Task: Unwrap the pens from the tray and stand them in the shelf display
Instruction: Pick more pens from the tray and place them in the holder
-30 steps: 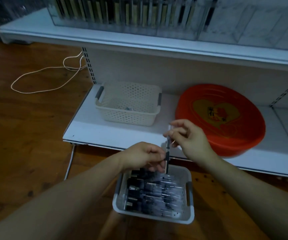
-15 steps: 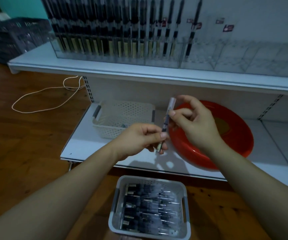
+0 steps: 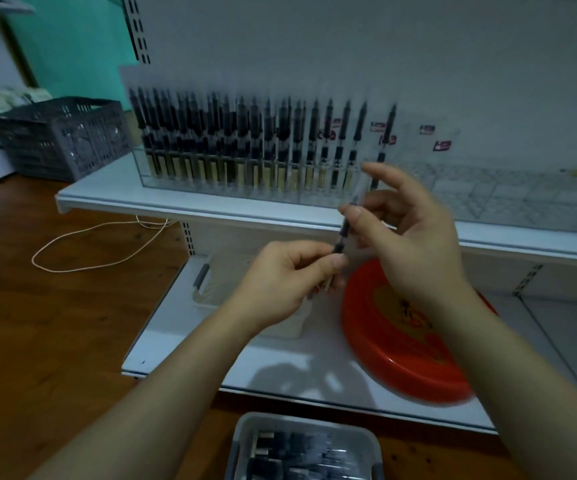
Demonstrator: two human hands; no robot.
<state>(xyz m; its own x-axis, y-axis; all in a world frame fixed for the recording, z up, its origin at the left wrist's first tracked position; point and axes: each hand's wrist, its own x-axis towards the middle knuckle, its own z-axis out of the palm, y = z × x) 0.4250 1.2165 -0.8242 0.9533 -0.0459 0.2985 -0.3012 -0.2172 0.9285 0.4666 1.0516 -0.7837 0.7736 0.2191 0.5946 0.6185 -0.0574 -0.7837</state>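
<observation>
My left hand [image 3: 289,275] pinches the lower end of a dark pen [image 3: 343,233], which stands tilted in front of the upper shelf. My right hand [image 3: 405,233] pinches a clear wrapper [image 3: 361,188] at the pen's top, the other fingers spread. The clear shelf display [image 3: 245,181] holds several upright dark pens on its left part; its right compartments [image 3: 488,192] hold none. A grey tray [image 3: 245,441] with several wrapped pens sits on the floor at the bottom edge.
A white basket [image 3: 207,292] and a red round tray [image 3: 401,358] sit on the lower shelf [image 3: 183,341]. A dark grey crate [image 3: 58,136] stands at the left. A loose cord [image 3: 82,247] lies on the wooden floor.
Both hands have lifted the pen from above the tray up to the level of the upper shelf. The wrapper has slid up along the pen. The view has tilted upward.
</observation>
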